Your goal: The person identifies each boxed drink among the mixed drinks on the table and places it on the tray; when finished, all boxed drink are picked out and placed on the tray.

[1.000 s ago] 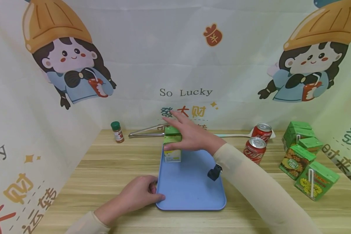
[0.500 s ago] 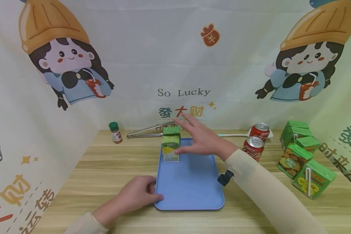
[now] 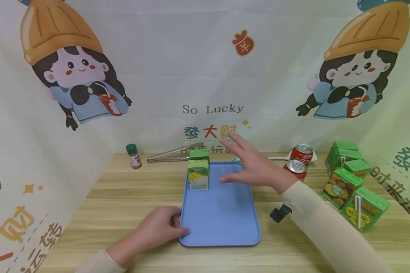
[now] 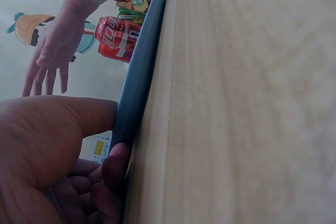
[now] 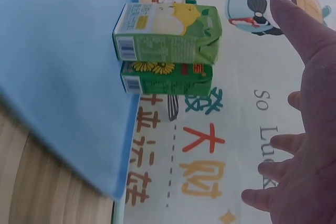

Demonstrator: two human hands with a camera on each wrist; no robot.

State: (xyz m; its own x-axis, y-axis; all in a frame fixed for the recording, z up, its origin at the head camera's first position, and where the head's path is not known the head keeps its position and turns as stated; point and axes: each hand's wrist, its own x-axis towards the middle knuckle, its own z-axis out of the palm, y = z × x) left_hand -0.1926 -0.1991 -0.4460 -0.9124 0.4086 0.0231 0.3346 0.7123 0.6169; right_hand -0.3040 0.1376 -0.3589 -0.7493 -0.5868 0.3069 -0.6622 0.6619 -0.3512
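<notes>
My left hand [image 3: 157,226] pinches the left rim of a blue tray [image 3: 222,220] near its front corner. In the left wrist view the thumb [image 4: 94,116] lies over the rim and the fingertips [image 4: 116,166] curl against its outer side. Two juice cartons stand one behind the other at the tray's far left: a light green carton with yellow fruit [image 3: 198,175] in front, a darker green carton with yellow flowers [image 5: 168,78] behind. My right hand [image 3: 256,163] hangs over the tray's far right, fingers spread and holding nothing, apart from the cartons.
Two red soda cans [image 3: 295,169] stand at the right, near a white-headed utensil [image 3: 276,158]. Several green drink cartons [image 3: 365,210] are grouped farther right. Metal tongs [image 3: 171,159] and a green-capped spice jar [image 3: 134,156] lie toward the back left. A printed cloth [image 3: 153,76] walls the table.
My right hand has let go of the light green carton and drawn back to the right with its fingers spread. The cartons stay on the tray; my left hand keeps its hold.
</notes>
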